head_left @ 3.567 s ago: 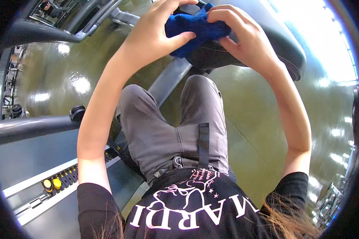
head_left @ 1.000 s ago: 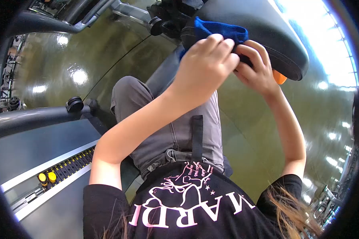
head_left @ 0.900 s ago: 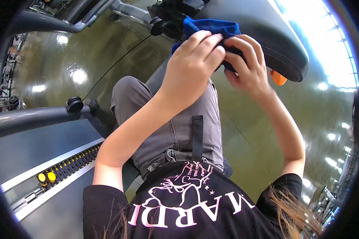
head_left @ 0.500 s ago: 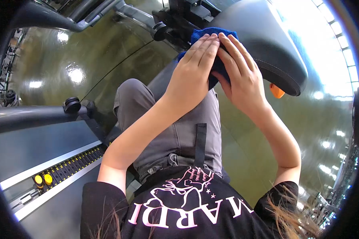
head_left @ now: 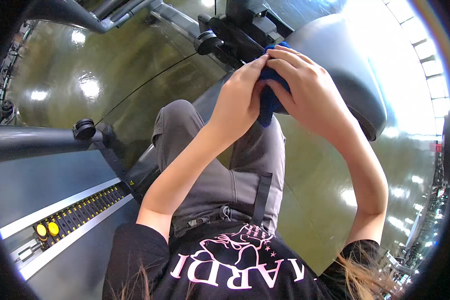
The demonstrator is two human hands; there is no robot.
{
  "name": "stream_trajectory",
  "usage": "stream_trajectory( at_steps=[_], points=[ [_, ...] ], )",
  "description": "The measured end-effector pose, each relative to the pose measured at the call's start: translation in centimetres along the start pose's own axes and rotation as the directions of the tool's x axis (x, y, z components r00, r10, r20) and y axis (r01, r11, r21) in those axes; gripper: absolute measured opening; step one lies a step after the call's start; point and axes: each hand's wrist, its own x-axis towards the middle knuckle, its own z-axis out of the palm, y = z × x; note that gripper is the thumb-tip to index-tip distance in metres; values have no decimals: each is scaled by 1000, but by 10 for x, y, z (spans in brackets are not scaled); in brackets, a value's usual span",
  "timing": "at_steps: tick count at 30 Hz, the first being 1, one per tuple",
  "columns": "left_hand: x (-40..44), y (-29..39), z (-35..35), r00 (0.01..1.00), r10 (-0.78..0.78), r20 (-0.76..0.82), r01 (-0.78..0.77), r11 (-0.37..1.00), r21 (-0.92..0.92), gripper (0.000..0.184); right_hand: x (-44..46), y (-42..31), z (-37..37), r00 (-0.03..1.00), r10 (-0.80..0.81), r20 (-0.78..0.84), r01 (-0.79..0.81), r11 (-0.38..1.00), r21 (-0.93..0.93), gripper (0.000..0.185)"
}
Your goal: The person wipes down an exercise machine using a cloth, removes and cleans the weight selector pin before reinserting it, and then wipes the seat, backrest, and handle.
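Observation:
A dark blue cloth (head_left: 269, 97) is bunched between my two hands, beside the near left edge of a grey padded cushion (head_left: 330, 47). My left hand (head_left: 239, 94) closes on the cloth from the left, fingertips close to those of the other hand. From the right, my right hand (head_left: 310, 87) curls over the cloth, its thumb pressed against it. The right hand overlaps part of the cushion. Much of the cloth is hidden by the fingers, and its lower end hangs below them.
At lower left stands a weight stack (head_left: 85, 212) with yellow knobs (head_left: 47, 230). A black cable (head_left: 145, 87) runs above the glossy floor (head_left: 120, 55) between round black fittings. Metal frame tubes (head_left: 172, 22) cross the top. My bent knees are below my hands.
The cloth was spread under flat, extended fingers; now it is bunched between curled hands. My right hand has turned inward. The orange knob under the cushion is out of sight.

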Motion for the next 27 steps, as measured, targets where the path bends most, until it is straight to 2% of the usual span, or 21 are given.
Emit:
stream_trajectory(
  at_steps=[2,5,8,11,12,15,16,20,23,25,26,27],
  points=[
    [-1,-3,-4,995,-95,10,96,994,-51,39,13,3,3,999,12,49,-12,1000,-6,19],
    [2,-5,-6,971,-232,53,238,954,-185,36,30,6,3,967,94,236,-83,995,-53,20],
    [2,-8,-5,962,-268,48,271,918,-291,35,34,13,11,989,-44,144,54,997,-61,20],
    [6,-3,-10,939,-317,135,344,875,-340,36,32,17,10,988,-38,151,33,999,38,19],
    [7,-1,-12,906,-372,200,421,827,-371,38,31,18,12,987,-37,155,32,999,36,18],
    [4,-1,-11,923,-330,197,384,822,-420,40,34,19,10,983,8,181,-18,999,51,17],
    [3,-3,-6,917,-337,215,400,772,-494,41,35,20,11,982,3,190,-11,999,44,18],
    [12,-3,0,968,-224,117,248,926,-285,35,39,29,8,979,26,200,-31,999,24,20],
    [44,-6,-4,942,-215,259,262,951,-165,30,42,51,2,964,154,216,-163,986,24,26],
    [73,-12,4,934,-122,335,171,978,-122,32,41,75,-2,980,131,149,-133,991,4,28],
    [87,-11,7,907,-43,420,27,999,45,36,39,92,-3,981,142,129,-143,990,-1,29],
    [106,-14,23,874,-152,461,123,988,93,41,36,112,-2,982,156,111,-156,988,-6,29]
  ],
)
